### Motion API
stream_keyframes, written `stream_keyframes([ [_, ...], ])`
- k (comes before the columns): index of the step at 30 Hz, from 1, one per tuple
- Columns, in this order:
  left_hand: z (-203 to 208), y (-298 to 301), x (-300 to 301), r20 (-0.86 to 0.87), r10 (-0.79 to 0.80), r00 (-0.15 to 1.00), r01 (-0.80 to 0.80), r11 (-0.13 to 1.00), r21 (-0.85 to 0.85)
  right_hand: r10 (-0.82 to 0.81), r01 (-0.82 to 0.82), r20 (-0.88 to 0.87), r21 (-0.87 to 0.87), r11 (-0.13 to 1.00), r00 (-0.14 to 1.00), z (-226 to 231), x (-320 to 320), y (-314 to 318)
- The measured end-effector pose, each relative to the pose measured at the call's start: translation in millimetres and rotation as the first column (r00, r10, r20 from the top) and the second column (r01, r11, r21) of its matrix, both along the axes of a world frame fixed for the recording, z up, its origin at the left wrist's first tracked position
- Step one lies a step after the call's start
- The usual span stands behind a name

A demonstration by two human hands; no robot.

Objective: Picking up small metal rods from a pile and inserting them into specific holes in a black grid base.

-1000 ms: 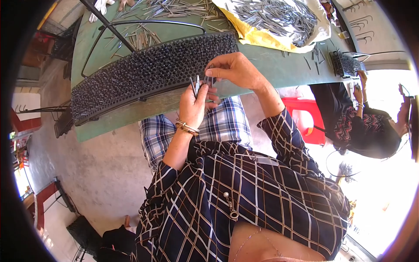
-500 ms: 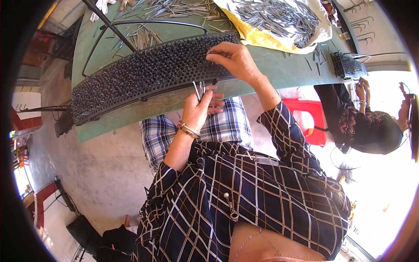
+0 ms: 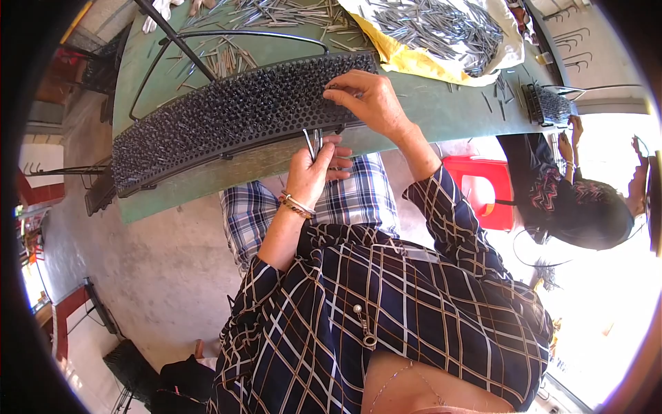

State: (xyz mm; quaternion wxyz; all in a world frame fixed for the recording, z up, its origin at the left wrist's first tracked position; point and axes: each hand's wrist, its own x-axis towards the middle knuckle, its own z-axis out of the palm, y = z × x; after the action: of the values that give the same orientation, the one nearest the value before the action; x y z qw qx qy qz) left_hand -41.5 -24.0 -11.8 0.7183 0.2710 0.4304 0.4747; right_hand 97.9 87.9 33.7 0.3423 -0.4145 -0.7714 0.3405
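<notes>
A long, curved black rack full of small holes lies across the front of the green table, thin dark pieces filling most of them. Below its front edge my left hand is closed round a few thin metal rods, which stick up past the thumb. My right hand is over the rack's right end, thumb and forefinger pinched together at the holes. Whatever sits between those fingertips is too small and dark to make out. Several bare holes show along the rack's front right edge.
Loose metal rods are strewn on the green table. A yellow-and-white sack heaped with rods lies at the far right. Beyond a red stool, a co-worker reaches to a smaller rack. Black bars rise behind my rack.
My right hand has shifted slightly left and down over the holes, still pinched. My left hand keeps its place with the rods. The co-worker's hands have moved a little.
</notes>
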Motion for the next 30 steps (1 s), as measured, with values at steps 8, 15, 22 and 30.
stream_keyframes([
  [8,-1.9,-0.9,-0.7,-0.003,0.003,1.000,-0.003,1.000,-0.006,0.056,-0.062,0.035,0.216,0.974,0.998,2.0,-5.2,-1.2],
  [15,-0.9,-2.2,-2.7,-0.005,0.004,1.000,-0.004,1.000,-0.006,0.112,-0.138,0.118,0.236,0.962,0.987,6.2,-0.7,4.7],
  [22,-2.9,-1.6,-4.0,-0.006,0.004,1.000,-0.004,1.000,-0.012,0.184,-0.207,0.114,0.235,0.950,0.976,4.7,0.5,12.0],
  [30,1.1,-1.7,-3.3,-0.017,-0.006,1.000,0.006,1.000,0.004,0.173,-0.185,0.081,0.188,0.964,0.982,3.4,4.5,15.8],
])
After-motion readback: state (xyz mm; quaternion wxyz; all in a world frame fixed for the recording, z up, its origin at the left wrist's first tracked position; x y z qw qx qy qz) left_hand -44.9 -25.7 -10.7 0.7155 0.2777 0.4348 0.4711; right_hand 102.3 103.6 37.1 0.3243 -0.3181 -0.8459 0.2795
